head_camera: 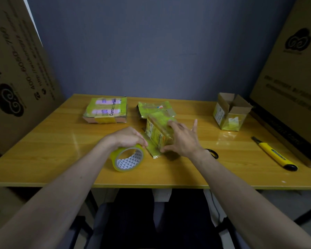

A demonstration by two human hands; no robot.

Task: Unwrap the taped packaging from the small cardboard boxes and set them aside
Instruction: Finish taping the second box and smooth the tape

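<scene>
Nearest on the wooden table [43,159], the left hand [127,136] curls over the top of a roll of yellowish tape [127,158], gripping it; the roll stands on its edge just left of the middle. Beside it, the right hand [184,139] rests on a small taped box [158,132], fingers spread over its top and thumb against its near end, with a strip of tape running from the box toward the roll. A yellow utility knife [275,154] lies near the right edge. Just behind the held box lies a crumpled taped packet [155,108]. Farther left sits a flat taped box [106,110] with printed lettering. At the far right stands an opened cardboard box [230,112], flaps up. Large cartons [16,69] flank the table on both sides.
</scene>
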